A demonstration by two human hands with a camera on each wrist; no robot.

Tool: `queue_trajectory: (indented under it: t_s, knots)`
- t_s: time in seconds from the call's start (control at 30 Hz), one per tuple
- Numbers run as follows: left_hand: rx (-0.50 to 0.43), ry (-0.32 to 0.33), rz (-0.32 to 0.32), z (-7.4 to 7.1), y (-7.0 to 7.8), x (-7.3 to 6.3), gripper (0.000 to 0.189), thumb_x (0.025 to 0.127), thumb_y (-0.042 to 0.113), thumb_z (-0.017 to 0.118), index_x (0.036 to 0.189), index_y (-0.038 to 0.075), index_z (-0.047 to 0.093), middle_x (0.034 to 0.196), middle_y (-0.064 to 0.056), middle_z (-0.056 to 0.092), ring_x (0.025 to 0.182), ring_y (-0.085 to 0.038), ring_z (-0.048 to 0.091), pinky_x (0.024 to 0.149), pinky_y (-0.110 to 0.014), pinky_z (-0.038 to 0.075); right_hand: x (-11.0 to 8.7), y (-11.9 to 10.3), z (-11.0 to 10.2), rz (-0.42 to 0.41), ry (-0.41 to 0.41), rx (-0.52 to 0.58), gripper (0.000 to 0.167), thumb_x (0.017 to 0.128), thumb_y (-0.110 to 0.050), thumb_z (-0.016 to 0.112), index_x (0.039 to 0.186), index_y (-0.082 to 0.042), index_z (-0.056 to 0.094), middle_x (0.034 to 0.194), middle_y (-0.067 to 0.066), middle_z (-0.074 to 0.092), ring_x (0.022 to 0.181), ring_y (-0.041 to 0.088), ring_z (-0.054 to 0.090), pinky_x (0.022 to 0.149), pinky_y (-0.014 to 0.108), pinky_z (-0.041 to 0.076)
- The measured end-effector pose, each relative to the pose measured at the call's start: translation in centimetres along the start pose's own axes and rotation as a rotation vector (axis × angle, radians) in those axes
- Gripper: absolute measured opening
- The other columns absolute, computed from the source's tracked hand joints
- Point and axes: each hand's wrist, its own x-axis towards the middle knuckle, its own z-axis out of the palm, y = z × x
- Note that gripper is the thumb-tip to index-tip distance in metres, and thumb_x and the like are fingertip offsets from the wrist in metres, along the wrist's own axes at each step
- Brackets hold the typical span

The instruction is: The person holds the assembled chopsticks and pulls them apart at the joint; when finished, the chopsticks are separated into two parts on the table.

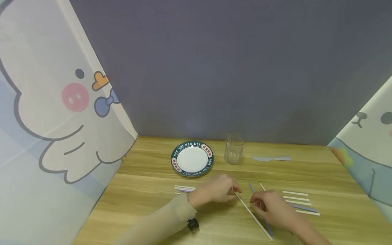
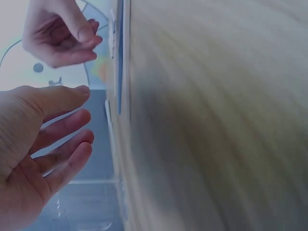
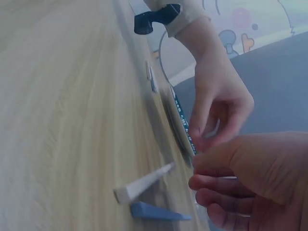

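Note:
My left hand (image 1: 218, 189) hovers over the upper end of a long white stick (image 1: 255, 218) slanting across the table; the left wrist view shows its fingers apart with nothing between them. Beside that stick is my right hand (image 1: 271, 207), fingers loosely bent and holding nothing. Under the right hand run a violet-blue stick (image 1: 251, 187) and a second long white stick (image 1: 262, 186), both partly hidden. In the right wrist view a white stick (image 3: 144, 185) and a blue stick (image 3: 160, 212) lie close together, end-on.
Several white sticks and a violet one (image 1: 301, 207) lie right of my right hand. More sticks (image 1: 184, 187) are partly covered by my left forearm. Behind stand a green-rimmed plate (image 1: 192, 159), a clear glass (image 1: 234, 149) and a pale knife (image 1: 271, 159). A grey wall (image 1: 226, 68) bounds the table.

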Motion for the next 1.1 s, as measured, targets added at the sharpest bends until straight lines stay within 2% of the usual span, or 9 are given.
queue_trajectory:
  t_s: [0.17, 0.3, 0.47, 0.67, 0.8, 0.97, 1.1]
  knots:
    - [0.011, -0.031, 0.01, 1.0, 0.7, 1.1, 0.023, 0.093, 0.025, 0.082, 0.115, 0.025, 0.082, 0.115, 0.014, 0.08, 0.104, 0.003, 0.071, 0.091, -0.008, 0.052, 0.0, -0.2, 0.6, 0.031, -0.034, 0.013, 0.006, 0.092, -0.009, 0.08, 0.093, -0.008, 0.074, 0.077, -0.014, 0.066, 0.06, -0.012, 0.049, 0.055, 0.009, 0.048]
    - [0.01, -0.075, 0.005, 1.4, 1.2, 1.5, 0.023, 0.092, 0.026, 0.084, 0.114, 0.025, 0.082, 0.113, 0.013, 0.079, 0.104, 0.003, 0.069, 0.093, -0.008, 0.051, 0.0, -0.3, 0.9, 0.047, -0.065, 0.003, 0.014, 0.088, -0.014, 0.085, 0.087, -0.011, 0.071, 0.074, -0.015, 0.065, 0.062, -0.012, 0.051, 0.057, 0.009, 0.048]
    - [0.023, -0.118, -0.006, 2.1, 1.5, 1.7, 0.018, 0.092, 0.029, 0.084, 0.11, 0.029, 0.083, 0.109, 0.015, 0.077, 0.101, 0.003, 0.066, 0.09, -0.008, 0.051, -0.1, -0.2, 1.5, 0.072, -0.09, 0.014, 0.019, 0.085, -0.013, 0.087, 0.083, -0.013, 0.068, 0.07, -0.016, 0.061, 0.062, -0.01, 0.049, 0.058, 0.009, 0.047]
    - [0.075, -0.116, 0.008, 2.7, 1.4, 1.9, 0.01, 0.092, 0.031, 0.084, 0.102, 0.032, 0.084, 0.102, 0.018, 0.075, 0.099, 0.002, 0.064, 0.086, -0.008, 0.049, 0.1, -0.3, 1.9, 0.098, -0.094, 0.041, 0.019, 0.088, -0.01, 0.083, 0.08, -0.015, 0.067, 0.067, -0.018, 0.059, 0.057, -0.009, 0.048, 0.054, 0.01, 0.046]
    - [0.085, -0.117, 0.027, 2.7, 1.3, 1.9, 0.004, 0.094, 0.029, 0.082, 0.097, 0.032, 0.084, 0.097, 0.018, 0.074, 0.094, 0.003, 0.061, 0.081, -0.007, 0.046, 0.3, -0.6, 1.9, 0.109, -0.067, 0.049, 0.022, 0.087, -0.005, 0.08, 0.078, -0.017, 0.065, 0.064, -0.018, 0.056, 0.054, -0.008, 0.046, 0.05, 0.012, 0.044]
    - [0.015, -0.09, 0.062, 1.6, 1.0, 1.5, 0.004, 0.095, 0.022, 0.079, 0.091, 0.025, 0.08, 0.088, 0.016, 0.071, 0.083, 0.005, 0.056, 0.075, -0.005, 0.043, 0.8, -1.2, 0.8, 0.099, -0.003, 0.008, 0.023, 0.086, -0.002, 0.076, 0.079, -0.019, 0.062, 0.067, -0.018, 0.051, 0.055, -0.008, 0.041, 0.048, 0.012, 0.04]
    - [-0.06, -0.043, 0.081, -0.4, 0.6, 0.7, 0.005, 0.096, 0.015, 0.075, 0.091, 0.018, 0.075, 0.085, 0.013, 0.069, 0.075, 0.007, 0.052, 0.069, -0.003, 0.041, 1.5, -1.7, -1.3, 0.012, 0.012, -0.069, 0.018, 0.096, -0.005, 0.072, 0.089, -0.017, 0.06, 0.079, -0.015, 0.051, 0.063, -0.008, 0.04, 0.052, 0.014, 0.043]
